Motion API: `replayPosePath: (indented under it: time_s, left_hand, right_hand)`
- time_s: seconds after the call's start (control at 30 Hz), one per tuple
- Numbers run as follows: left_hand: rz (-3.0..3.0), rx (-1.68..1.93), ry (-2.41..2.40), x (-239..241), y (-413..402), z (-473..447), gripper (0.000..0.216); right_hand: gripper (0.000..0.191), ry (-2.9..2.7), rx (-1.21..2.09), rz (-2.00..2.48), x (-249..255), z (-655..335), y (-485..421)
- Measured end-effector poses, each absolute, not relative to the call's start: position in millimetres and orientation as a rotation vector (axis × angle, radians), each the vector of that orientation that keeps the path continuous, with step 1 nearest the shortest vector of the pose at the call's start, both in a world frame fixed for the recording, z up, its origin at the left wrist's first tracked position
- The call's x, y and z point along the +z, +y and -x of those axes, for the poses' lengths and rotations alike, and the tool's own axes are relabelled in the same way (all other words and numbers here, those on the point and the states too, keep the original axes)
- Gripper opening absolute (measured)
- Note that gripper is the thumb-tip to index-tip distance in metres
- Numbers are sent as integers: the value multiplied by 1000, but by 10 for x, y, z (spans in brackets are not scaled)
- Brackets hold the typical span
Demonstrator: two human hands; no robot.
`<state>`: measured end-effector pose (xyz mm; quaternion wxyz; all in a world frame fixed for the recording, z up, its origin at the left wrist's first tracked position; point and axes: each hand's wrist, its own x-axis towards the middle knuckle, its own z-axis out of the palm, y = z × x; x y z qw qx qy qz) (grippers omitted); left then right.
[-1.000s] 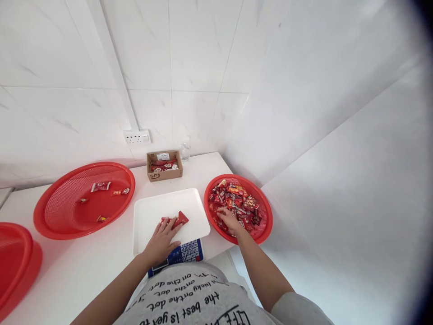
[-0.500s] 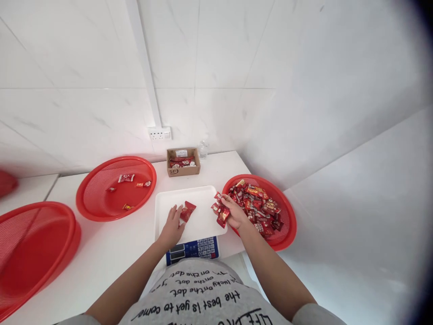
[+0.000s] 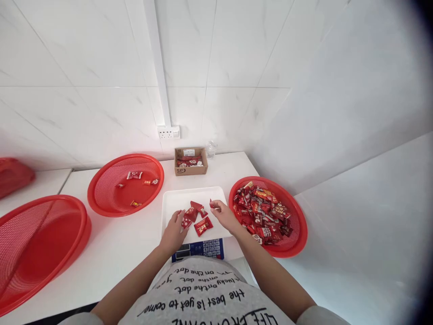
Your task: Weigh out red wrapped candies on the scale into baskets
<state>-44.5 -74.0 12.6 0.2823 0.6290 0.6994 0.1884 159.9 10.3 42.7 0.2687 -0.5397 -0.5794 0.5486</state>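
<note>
Head view: both hands are over the white tray (image 3: pixel 169 198), which sits above a blue scale (image 3: pixel 198 249) with a keypad at the front of the surface (image 3: pixel 135 253). The left hand (image 3: pixel 174 232) is half curled, thumb and fingers apart, its fingertips touching a dotted red packet (image 3: pixel 186 222); whether it grips the packet, cannot tell. The right hand (image 3: pixel 223 214) pinches a small red packet (image 3: pixel 211 203) between thumb and fingers, only a tip showing, above the tray's right side. Between the hands, more packets lie on the tray; one red packet with lettering (image 3: pixel 203 226) lies nearest the scale, apart from the cluster. Right of tray: red basket (image 3: pixel 299 225), heaped with mixed wrapped packets. Behind tray: cardboard box (image 3: pixel 191 170) holding red packets, clear container (image 3: pixel 211 150) beside it. Left: second red basket (image 3: pixel 98 198), a few packets inside; third red basket (image 3: pixel 76 234) nearer the person.
</note>
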Motion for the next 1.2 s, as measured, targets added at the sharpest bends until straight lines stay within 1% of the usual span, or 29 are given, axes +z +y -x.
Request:
replayPosePath:
  time_s: [0.17,0.27,0.37,0.53,0.6,0.73,0.87,1.03,1.1,1.2]
  left_hand:
    - [-1640,562,1788,96,-754,366,58]
    - [-1782,563,1815,97,-770,335,56]
    - [-1990,499,1840,111,-754,296,56]
    - [-2287,317,1691,111,-628,148,71]
    - [-2346,244,1642,87,-559,96,73]
    - [-2352,165,1628,25,-419,57,67]
    - [-2155,173,1822,47,-282,-9,60]
    - [-1783,194,2013,149,-173,-90,60]
    - [-1856,213,2012,164,-153,-21,63]
    - [-2262,222,1804,159,-104,220,65]
  right_hand:
    - [33,-1899,1492,1409,430,-1604,-47]
    - [34,-1941,1416,1408,376,-1658,-112]
    - [32,-1944,1278,1456,282,-1754,-132]
    - [31,-1923,950,1555,120,-1972,-116]
    - [30,-1926,798,1562,74,-2072,-104]
    - [31,-1942,600,1605,-31,-2287,-76]
    - [34,-1900,461,1701,-225,-2480,-73]
    - [40,-1826,441,1761,-430,-2576,-86]
    - [41,-1844,468,1761,-453,-2572,-83]
    - [43,-1872,502,1755,-447,-2557,-80]
